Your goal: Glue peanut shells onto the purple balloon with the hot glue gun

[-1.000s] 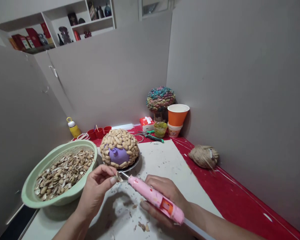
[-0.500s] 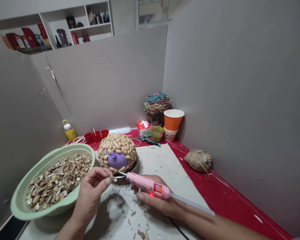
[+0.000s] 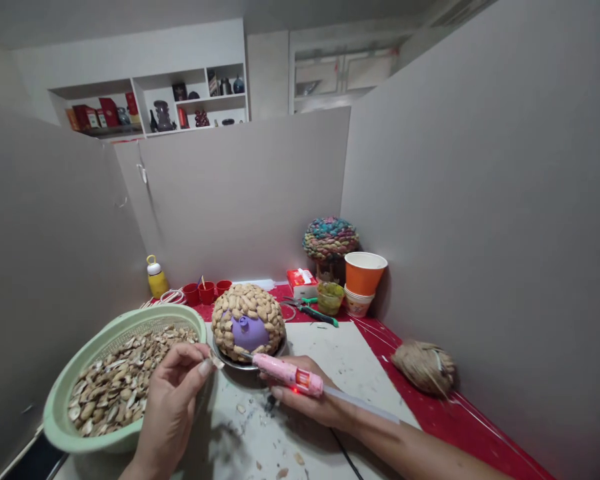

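Pinching 1 shell piece (image 3: 217, 361), the left hand (image 3: 170, 397) hovered beside the green basket (image 3: 55, 415) while the right hand (image 3: 316, 408) gripped the pink glue gun (image 3: 281, 371), tip near the peanut-covered ball (image 3: 250, 303) on its metal dish (image 3: 235, 364), where steady wrists and fingertips clear of the nozzle looked wisest!

A single view, worn on the person's head, looks forward and down over the work board (image 3: 340, 353), fairly close to it. The hands enter from the bottom edge, left (image 3: 175, 393) and right (image 3: 310, 393). The gaze reaches past the board to grey partitions (image 3: 240, 193) and, farther off, shelves (image 3: 195, 100) at upper left. No second view shares the scene.
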The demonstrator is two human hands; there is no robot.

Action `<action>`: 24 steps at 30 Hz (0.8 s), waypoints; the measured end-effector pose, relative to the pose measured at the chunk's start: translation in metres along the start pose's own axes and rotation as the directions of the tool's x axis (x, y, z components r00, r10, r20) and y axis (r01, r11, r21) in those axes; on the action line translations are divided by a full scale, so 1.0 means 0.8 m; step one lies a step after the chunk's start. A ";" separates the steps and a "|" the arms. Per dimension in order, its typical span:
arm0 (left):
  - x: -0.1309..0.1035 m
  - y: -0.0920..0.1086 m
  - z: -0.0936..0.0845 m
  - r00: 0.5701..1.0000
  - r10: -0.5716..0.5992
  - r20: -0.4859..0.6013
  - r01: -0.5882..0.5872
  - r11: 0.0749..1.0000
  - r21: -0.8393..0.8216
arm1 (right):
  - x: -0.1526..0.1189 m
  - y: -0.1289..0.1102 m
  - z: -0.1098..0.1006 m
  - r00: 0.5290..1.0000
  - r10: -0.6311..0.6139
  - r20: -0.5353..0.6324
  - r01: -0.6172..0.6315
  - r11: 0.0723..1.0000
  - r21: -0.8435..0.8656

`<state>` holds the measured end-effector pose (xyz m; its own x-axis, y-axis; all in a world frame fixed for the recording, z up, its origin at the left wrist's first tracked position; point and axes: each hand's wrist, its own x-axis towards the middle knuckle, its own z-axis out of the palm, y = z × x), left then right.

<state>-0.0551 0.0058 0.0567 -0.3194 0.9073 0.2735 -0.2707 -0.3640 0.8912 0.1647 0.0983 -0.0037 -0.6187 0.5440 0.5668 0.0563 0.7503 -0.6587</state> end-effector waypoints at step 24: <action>-0.010 -0.007 0.014 0.995 0.043 0.092 -0.055 0.989 0.135 | 0.011 -0.070 -0.035 0.931 -0.338 0.138 0.364 0.881 -0.301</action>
<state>-0.0407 0.0026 0.0538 -0.2457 0.9064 0.3436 -0.1277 -0.3816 0.9155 0.1776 0.0717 0.0518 -0.7032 0.2015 0.6819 0.0603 0.9725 -0.2251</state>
